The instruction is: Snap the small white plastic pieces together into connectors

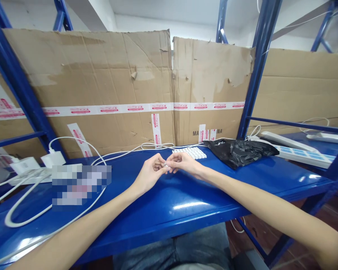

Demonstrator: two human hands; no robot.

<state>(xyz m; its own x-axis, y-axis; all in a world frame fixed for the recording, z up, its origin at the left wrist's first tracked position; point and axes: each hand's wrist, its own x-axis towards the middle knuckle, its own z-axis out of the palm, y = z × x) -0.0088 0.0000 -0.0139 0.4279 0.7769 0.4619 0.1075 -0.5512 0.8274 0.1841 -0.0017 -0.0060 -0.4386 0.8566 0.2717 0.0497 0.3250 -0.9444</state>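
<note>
A very small white and silver piece [165, 164] is pinched in the air between the fingertips of the left hand [150, 173] and the right hand [183, 161]. It is too small for seeing its exact shape or kind, but it is held above the glossy blue metal surface [157, 221].

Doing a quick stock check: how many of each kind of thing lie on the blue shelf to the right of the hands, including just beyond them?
Power strips: 3
Black plastic bags: 1
White keyboards: 1
Total: 5
</note>
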